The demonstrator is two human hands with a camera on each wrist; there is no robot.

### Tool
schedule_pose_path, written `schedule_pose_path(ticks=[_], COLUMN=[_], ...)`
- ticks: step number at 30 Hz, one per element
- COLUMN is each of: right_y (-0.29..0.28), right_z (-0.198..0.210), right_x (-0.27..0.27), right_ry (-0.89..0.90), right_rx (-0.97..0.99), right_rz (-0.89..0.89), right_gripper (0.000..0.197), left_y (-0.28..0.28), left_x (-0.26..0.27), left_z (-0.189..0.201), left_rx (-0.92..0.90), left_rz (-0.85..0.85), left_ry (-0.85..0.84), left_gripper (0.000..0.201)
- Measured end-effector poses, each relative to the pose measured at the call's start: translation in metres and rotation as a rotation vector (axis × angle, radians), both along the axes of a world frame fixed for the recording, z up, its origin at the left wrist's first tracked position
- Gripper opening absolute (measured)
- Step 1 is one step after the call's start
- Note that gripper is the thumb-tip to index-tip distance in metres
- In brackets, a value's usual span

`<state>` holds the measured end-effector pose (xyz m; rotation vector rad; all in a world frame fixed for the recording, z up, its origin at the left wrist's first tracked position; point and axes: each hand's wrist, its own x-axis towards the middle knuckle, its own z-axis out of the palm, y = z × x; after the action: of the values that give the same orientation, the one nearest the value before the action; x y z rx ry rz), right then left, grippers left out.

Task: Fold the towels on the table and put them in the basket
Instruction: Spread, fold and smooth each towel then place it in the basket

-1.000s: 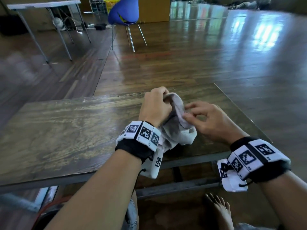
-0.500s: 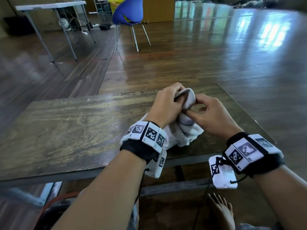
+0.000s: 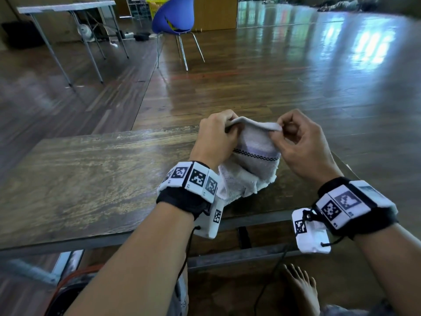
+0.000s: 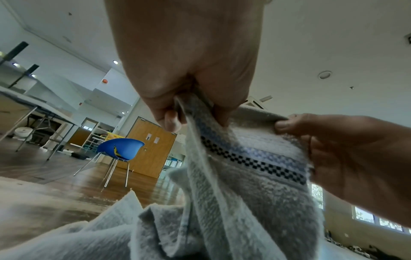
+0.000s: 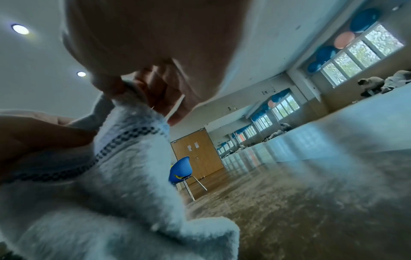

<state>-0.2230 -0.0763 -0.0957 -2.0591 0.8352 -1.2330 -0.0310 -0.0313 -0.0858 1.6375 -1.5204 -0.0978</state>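
Pinching towel (image 3: pixel 250 156), left hand (image 3: pixel 216 137), right hand (image 3: pixel 303 144)

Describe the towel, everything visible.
The towel is pale grey-white terry cloth with a woven band: a dark checkered line beside a light blue stripe. It is unfolded and crumpled. Its top edge is lifted and stretched between the left hand and the right hand, each pinching one end between thumb and fingers. The lower part bunches in loose folds on the wooden table, near its front edge. One frayed-looking corner pokes out toward the right.
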Motion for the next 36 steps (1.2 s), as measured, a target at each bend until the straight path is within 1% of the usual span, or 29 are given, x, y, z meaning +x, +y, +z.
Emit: schedule_pose_path(ticks=[2,3,6,7,8,10,11,12,13,14,16,18,19,20,22,24,26,27,29,31,33,36], right_y=[0.0,-0.001,-0.012,-0.015,-0.017,-0.018,-0.015,-0.013,-0.009,-0.005,-0.001,0.001,0.001,0.0,-0.004,-0.01,-0.019,-0.022,-0.028,-0.032,-0.034,-0.035], right_z=[-0.004,-0.006,-0.016,-0.018,-0.02,-0.021,-0.021,-0.02,-0.019,-0.018,-0.018,-0.014,-0.012,-0.011,-0.011,-0.011,-0.013,-0.014,-0.015,-0.015,-0.014,-0.011], right_x=[0.0,-0.001,-0.013,-0.017,-0.02,-0.019,-0.015,-0.009,-0.002,0.006,0.017,0.023,0.025,0.025,0.023,0.017,0.009,0.005,0.0,-0.004,-0.006,-0.004], right_ry=[0.079,0.156,0.494,0.57,0.596,0.514,0.452,0.406,0.37,0.346,0.285,0.218,0.205,0.212,0.311,0.43,0.517,0.562,0.618,0.613,0.573,0.417], right_rx=[-0.008,-0.03,-0.073,-0.066,-0.06,-0.046,-0.031,-0.01,0.014,0.027,0.017,0.032,0.038,0.02,-0.043,-0.051,-0.01,-0.001,0.007,0.026,0.001,-0.088], right_rz=[0.038,0.018,-0.097,-0.1,-0.088,-0.042,-0.005,0.042,0.096,0.134,0.152,0.11,0.1,0.094,0.08,0.046,-0.009,-0.046,-0.126,-0.167,-0.18,-0.243], right_gripper=[0.013,0.015,0.017,0.017,0.015,0.01,0.013,0.021,0.028,0.031,0.022,0.006,0.003,0.011,0.022,0.024,0.02,0.016,0.01,0.01,0.014,0.023], left_y=[0.004,0.005,0.008,0.009,0.01,0.012,0.014,0.016,0.018,0.019,0.02,0.02,0.02,0.019,0.018,0.018,0.019,0.021,0.024,0.028,0.031,0.034], left_x=[0.001,0.002,0.01,0.015,0.02,0.027,0.027,0.024,0.021,0.017,0.012,0.012,0.014,0.017,0.024,0.034,0.045,0.049,0.057,0.063,0.069,0.074], left_z=[0.002,0.004,0.01,0.011,0.012,0.011,0.01,0.009,0.007,0.006,0.006,0.006,0.005,0.004,0.002,0.0,0.001,0.002,0.005,0.007,0.007,0.008], left_rx=[0.009,0.008,-0.014,-0.025,-0.028,0.021,0.076,0.14,0.198,0.238,0.271,0.266,0.246,0.224,0.194,0.159,0.117,0.093,0.042,-0.006,-0.038,-0.057], left_rz=[0.017,0.032,0.114,0.142,0.151,0.091,0.023,-0.06,-0.142,-0.215,-0.312,-0.34,-0.325,-0.292,-0.191,-0.069,0.039,0.08,0.15,0.23,0.298,0.362], left_ry=[0.014,0.019,0.004,-0.003,-0.003,0.009,0.002,-0.013,-0.022,-0.016,0.04,0.083,0.082,0.063,0.006,-0.042,-0.062,-0.073,-0.102,-0.101,-0.08,-0.04], left_gripper=[0.016,0.018,0.02,0.018,0.017,0.013,0.013,0.013,0.012,0.011,0.012,0.017,0.019,0.023,0.028,0.033,0.038,0.037,0.028,0.019,0.015,0.018])
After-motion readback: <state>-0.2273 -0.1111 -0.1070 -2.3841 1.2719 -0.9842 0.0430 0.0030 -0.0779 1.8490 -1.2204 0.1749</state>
